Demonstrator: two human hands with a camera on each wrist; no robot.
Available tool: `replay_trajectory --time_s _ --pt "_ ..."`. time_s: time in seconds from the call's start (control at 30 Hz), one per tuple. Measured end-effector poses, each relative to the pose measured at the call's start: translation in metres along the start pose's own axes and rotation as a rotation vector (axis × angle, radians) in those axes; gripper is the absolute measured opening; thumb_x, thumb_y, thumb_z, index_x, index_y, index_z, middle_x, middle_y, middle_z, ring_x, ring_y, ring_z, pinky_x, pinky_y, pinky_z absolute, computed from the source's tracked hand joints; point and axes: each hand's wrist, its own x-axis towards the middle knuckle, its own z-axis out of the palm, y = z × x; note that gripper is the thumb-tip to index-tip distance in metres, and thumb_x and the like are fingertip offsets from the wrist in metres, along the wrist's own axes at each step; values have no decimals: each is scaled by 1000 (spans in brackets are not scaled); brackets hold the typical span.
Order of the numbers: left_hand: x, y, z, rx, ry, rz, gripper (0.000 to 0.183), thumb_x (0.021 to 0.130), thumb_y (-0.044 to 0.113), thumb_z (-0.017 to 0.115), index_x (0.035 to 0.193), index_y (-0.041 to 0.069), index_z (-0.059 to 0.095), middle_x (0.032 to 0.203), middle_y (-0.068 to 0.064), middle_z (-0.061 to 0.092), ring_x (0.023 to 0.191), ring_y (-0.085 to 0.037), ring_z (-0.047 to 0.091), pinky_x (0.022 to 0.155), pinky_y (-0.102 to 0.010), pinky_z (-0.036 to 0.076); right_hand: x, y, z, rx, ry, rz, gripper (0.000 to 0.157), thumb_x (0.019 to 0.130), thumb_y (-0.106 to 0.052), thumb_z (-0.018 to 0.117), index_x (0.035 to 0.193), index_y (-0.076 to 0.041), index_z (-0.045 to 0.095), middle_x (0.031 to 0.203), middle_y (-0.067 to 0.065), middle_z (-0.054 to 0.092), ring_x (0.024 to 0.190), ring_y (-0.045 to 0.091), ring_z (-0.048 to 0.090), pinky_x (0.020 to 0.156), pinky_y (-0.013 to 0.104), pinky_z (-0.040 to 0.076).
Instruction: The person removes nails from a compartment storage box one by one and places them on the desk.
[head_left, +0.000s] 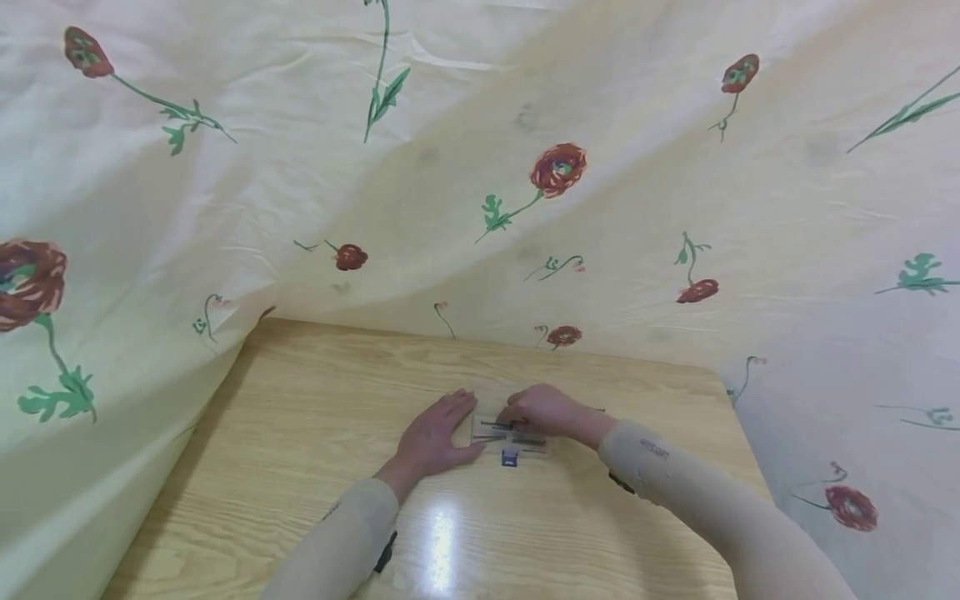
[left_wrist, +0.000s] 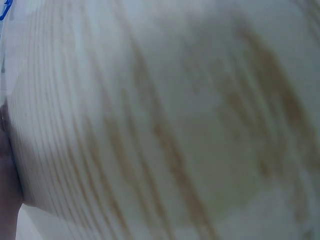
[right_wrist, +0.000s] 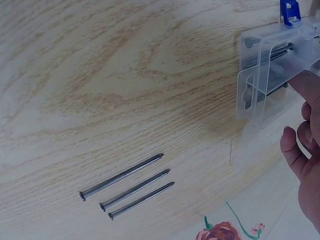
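Note:
A clear plastic box (right_wrist: 257,117) with a blue latch (right_wrist: 290,11) lies on the wooden table and holds several metal nails (right_wrist: 280,52). My left hand (head_left: 433,435) rests flat at the box's left side, fingers extended, its thumb at the near left corner. Over the box is my right hand (head_left: 551,410), bent at the fingers. In the right wrist view one finger reaches in among the nails while others stay curled outside; I cannot tell whether it pinches a nail. The left wrist view catches mostly wood grain, with a bit of hand (left_wrist: 7,175) at the edge.
Three loose nails (right_wrist: 135,190) lie side by side on the table (head_left: 315,433), to the right of the box. A flower-printed cloth (head_left: 450,167) hangs behind the table and along its sides.

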Motion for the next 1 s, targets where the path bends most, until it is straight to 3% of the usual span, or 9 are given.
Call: replay_trajectory --time_s 0.17,0.6,1.0 --pt "0 0 0 -2 7 2 83 97 64 63 163 17 47 170 -3 42 158 -21 37 130 -39 32 2 -2 -1 -6 -3 -3 24 90 -8 86 113 -12 82 103 0 81 92 14 77 83 30 65" --pt "0 -2 3 18 24 13 83 97 65 62 162 16 48 170 -2 43 157 -22 38 131 -38 31 12 -7 -5 -16 -85 48 10 92 -11 83 102 -11 80 96 0 80 85 14 75 78 29 64" --pt "1 -1 1 -3 10 10 83 97 63 63 163 15 47 170 -3 42 158 -22 36 131 -39 30 10 -2 1 43 -83 109 4 94 -14 82 93 -14 78 80 -6 71 66 4 56 62 21 53"
